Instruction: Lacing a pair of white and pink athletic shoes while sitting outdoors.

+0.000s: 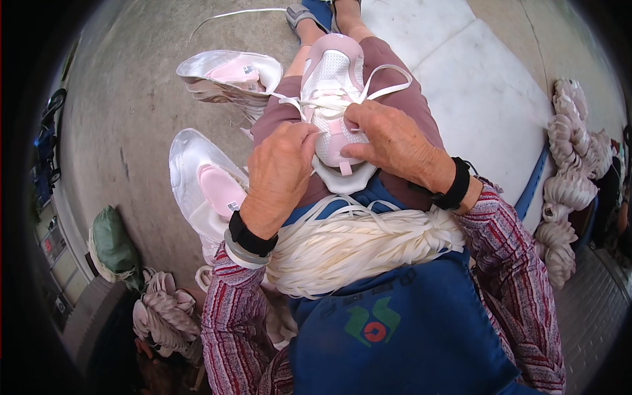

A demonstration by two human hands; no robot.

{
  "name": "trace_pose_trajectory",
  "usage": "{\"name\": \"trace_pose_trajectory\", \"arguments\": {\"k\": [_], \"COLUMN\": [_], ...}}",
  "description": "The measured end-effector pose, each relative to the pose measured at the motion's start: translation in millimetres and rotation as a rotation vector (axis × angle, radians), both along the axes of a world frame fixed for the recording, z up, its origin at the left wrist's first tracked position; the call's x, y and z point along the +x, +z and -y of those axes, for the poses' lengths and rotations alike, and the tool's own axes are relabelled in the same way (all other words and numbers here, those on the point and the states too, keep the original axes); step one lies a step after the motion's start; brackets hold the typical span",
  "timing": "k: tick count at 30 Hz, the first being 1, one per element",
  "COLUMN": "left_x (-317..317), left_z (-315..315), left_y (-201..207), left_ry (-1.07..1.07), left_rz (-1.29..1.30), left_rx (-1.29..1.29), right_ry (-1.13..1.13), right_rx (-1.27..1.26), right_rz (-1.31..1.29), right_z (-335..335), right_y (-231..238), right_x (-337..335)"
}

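Observation:
A pink and white sneaker rests on my lap, its toe pointing away from me. White shoelace crosses its upper, with one loop standing out to the right. My left hand pinches a thin white bit of lace at the left of the shoe opening. On the other side, my right hand grips the sneaker's edge by the eyelets, its thumb over the pink tongue. A thick bundle of cream laces lies across my lap, over a blue apron.
Two more pale sneakers stand to the left, one farther off and one nearer. White slabs lie to the right. Bunched shoes hang at the far right, others at the lower left. A green sack sits at left.

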State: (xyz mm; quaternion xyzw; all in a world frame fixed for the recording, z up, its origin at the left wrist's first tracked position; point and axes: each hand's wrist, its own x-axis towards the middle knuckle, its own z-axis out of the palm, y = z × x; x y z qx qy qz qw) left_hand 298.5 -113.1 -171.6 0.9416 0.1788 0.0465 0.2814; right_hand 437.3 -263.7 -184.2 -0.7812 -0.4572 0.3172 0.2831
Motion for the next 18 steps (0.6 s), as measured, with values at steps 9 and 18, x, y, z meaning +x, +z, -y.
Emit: {"name": "trace_pose_trajectory", "arguments": {"k": [9,18], "left_x": [4.8,11.8], "left_z": [-0.6,5.9], "left_y": [-3.9,10.0], "left_ry": [0.112,-0.048], "left_rz": [-0.032,-0.205], "left_rx": [-0.211,0.149], "right_ry": [0.003,-0.002], "right_rx": [0.095,0.072], "right_rz": [0.002,-0.009], "right_z": [0.2,-0.6], "right_y": [-6.9,-9.5], "right_x": [0.9,2.3]}}
